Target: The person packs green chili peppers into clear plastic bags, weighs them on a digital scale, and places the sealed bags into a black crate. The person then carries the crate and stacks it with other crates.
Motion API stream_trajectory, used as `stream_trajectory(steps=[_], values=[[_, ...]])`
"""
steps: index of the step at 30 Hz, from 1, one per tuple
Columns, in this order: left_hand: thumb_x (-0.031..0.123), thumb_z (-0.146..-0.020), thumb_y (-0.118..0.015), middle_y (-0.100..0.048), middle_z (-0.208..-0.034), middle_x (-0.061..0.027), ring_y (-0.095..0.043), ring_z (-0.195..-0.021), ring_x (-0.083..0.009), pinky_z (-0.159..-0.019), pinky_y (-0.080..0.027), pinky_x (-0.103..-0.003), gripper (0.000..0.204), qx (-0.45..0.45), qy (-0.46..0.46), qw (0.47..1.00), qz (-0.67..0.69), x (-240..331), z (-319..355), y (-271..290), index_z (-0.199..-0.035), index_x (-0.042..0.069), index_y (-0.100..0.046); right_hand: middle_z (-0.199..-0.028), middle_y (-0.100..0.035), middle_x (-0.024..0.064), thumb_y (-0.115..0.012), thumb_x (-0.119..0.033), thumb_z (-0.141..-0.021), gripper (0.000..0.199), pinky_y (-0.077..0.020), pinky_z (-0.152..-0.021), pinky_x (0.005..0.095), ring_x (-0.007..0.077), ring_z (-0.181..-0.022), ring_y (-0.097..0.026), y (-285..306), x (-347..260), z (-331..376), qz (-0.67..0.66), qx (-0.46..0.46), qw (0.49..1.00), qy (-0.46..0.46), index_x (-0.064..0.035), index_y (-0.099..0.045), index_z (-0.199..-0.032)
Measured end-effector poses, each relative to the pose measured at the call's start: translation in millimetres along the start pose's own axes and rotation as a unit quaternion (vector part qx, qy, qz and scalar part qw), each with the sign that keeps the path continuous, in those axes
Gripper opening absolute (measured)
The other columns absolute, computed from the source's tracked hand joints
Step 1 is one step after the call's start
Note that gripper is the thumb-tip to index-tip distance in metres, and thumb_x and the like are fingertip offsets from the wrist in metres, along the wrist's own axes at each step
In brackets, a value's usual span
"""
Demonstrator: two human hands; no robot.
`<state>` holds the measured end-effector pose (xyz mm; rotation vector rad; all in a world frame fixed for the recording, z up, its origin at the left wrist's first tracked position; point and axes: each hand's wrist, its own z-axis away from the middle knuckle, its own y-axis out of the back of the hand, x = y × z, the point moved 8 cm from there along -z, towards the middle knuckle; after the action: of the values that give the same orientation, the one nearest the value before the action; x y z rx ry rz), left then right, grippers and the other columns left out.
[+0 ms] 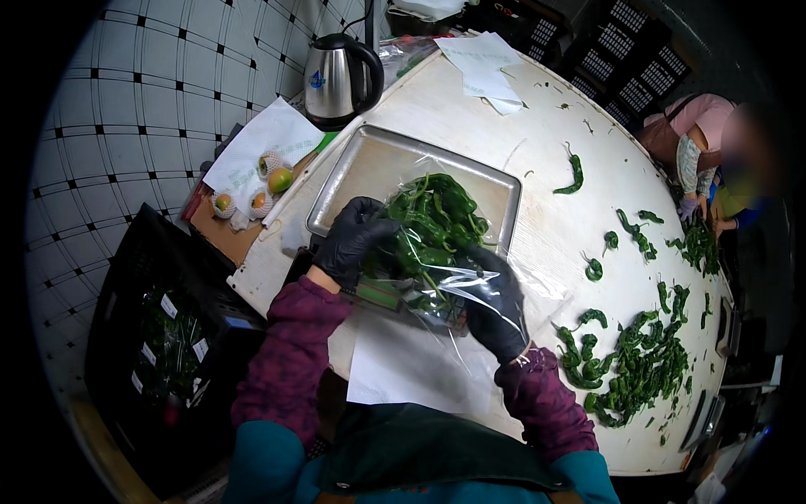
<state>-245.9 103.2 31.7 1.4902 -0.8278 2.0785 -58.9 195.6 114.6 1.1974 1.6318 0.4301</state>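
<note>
A clear plastic bag full of green peppers (437, 214) is between my two gloved hands, above the near part of a metal tray (501, 176). My left hand (357, 242), in a black glove, has its fingers closed on the bag's left side. On the right side, my right hand (497, 309), also black-gloved, grips the loose clear film, which spreads past it. What lies directly beneath the bag is mostly hidden. White paper (411, 370) lies on the table just below my hands.
A heap of loose green peppers (642, 370) covers the table's right side. An electric kettle (332, 84) and wrapped fruit (280, 179) stand at the left. A black crate (126, 311) holds labelled bags. Another person's hands (693, 208) touch peppers at the far right.
</note>
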Motion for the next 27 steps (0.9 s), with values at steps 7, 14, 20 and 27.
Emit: stream_trajectory(steps=[7, 14, 20, 27], values=[[0.007, -0.071, -0.063, -0.054, -0.086, -0.0043, -0.053, -0.076, -0.0119, -0.07, -0.045, -0.025, 0.03, -0.014, -0.039, 0.999, 0.031, 7.4, 5.2, -12.2, -0.096, 0.003, -0.048, -0.092, -0.057, 0.014, -0.058, -0.011, -0.076, 0.023, -0.045, -0.067, 0.0329, 0.024, -0.077, -0.056, -4.1, 34.8, -10.0, 0.008, 0.045, 0.994, -0.101, -0.0001, -0.054, -0.096], [0.012, -0.068, -0.066, -0.052, -0.087, -0.0042, -0.051, -0.077, -0.0118, -0.07, -0.043, -0.024, 0.033, 0.021, -0.074, 0.997, -0.033, 21.6, -6.4, -3.6, -0.095, 0.003, -0.049, -0.083, -0.056, 0.0114, -0.05, -0.003, -0.081, 0.021, -0.0443, -0.059, 0.0266, 0.0167, -0.067, -0.056, -2.8, 64.7, 6.2, -0.029, 0.093, 0.994, -0.043, -0.001, -0.053, -0.102], [0.019, -0.068, -0.069, -0.053, -0.081, -0.0028, -0.05, -0.073, -0.0116, -0.068, -0.041, -0.023, 0.035, 0.081, -0.104, 0.987, -0.09, 26.4, -58.4, 6.1, -0.093, 0.003, -0.05, -0.069, -0.051, 0.0019, -0.048, -0.014, -0.084, 0.029, -0.0365, -0.048, 0.0205, 0.0073, -0.053, -0.045, -5.3, 82.7, 62.8, -0.446, 0.16, 0.798, -0.373, 0.0012, -0.052, -0.109], [0.032, -0.072, -0.068, -0.056, -0.087, -0.0042, -0.05, -0.08, -0.0136, -0.074, -0.039, -0.024, 0.042, 0.171, -0.142, 0.958, -0.18, 32.7, -82.2, 30.3, -0.097, 0.002, -0.052, -0.063, -0.049, 0.0002, -0.05, -0.005, -0.082, 0.02, -0.0351, -0.045, 0.0198, 0.0068, -0.049, -0.041, 45.3, 86.5, 149.9, -0.485, 0.233, 0.741, -0.401, 0.0037, -0.058, -0.097]])
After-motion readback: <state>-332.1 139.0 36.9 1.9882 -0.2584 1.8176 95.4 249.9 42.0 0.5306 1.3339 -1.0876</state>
